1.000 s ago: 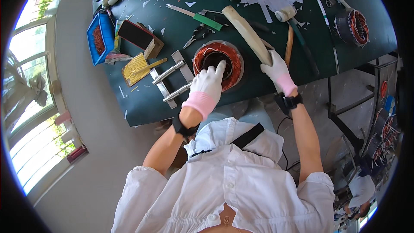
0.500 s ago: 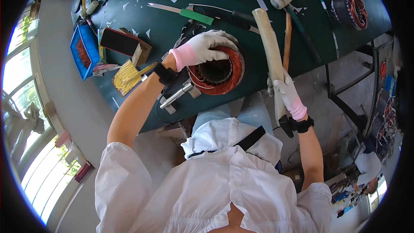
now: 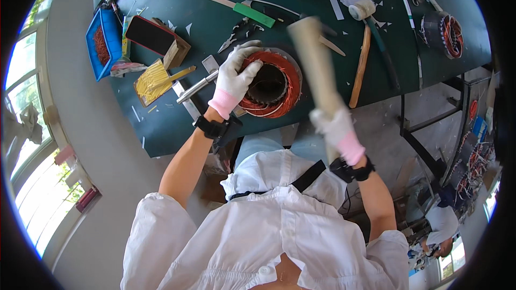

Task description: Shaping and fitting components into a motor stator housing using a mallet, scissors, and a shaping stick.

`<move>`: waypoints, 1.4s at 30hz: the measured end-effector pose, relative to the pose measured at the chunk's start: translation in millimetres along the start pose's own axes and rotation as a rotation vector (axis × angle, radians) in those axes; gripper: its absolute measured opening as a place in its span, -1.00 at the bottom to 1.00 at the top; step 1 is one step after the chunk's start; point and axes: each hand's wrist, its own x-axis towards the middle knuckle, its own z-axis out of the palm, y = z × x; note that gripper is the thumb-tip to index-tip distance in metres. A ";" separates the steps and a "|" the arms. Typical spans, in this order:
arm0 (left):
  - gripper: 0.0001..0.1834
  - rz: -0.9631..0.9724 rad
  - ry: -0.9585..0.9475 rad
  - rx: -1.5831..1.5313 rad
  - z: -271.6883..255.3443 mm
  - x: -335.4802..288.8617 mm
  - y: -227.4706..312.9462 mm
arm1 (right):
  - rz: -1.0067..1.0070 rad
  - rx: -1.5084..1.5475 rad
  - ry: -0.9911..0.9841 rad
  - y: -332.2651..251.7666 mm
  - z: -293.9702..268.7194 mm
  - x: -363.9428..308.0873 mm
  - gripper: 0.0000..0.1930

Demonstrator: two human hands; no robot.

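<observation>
We look down past a white shirt at our two gloved hands, white with pink cuffs, working at a dark green counter (image 3: 161,129). The left forearm slants up and inward, and the left hand (image 3: 236,78) rests at the left side of a copper-wound ring (image 3: 290,83). Its fingers lie close together along the ring's outer edge, while the thumb crosses the reddish winding toward the hollow centre, so the ring's wall is pinched between them. The ring sits on the counter near its front edge, opening upward, beside a silver rod (image 3: 197,87).

Our right forearm rises steeply. The right hand (image 3: 336,131), blurred, is wrapped around the lower part of a pale wooden stick (image 3: 314,59), the fingers curled about it. The stick leans up and to the left, its top end to the right of the ring. Beyond the ring lie black-handled pliers (image 3: 242,32) and a green-handled knife (image 3: 252,14).
</observation>
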 end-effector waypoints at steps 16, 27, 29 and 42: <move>-0.65 -0.191 0.781 -0.201 53.8 -48.0 -11.7 | -0.055 -0.069 -0.012 -3.5 -29.2 27.8 -0.70; -0.64 -0.198 0.968 -0.448 83.1 -46.6 -7.5 | -0.039 -0.219 -0.137 14.1 -21.8 17.0 -0.73; -0.64 -0.215 0.974 -0.465 84.8 -45.7 -9.3 | -0.053 -0.252 -0.241 2.0 -28.4 22.2 -0.66; -0.27 -0.272 0.628 -0.026 35.2 -61.1 -17.4 | -0.112 -0.125 -0.002 -6.9 -55.0 36.8 -0.71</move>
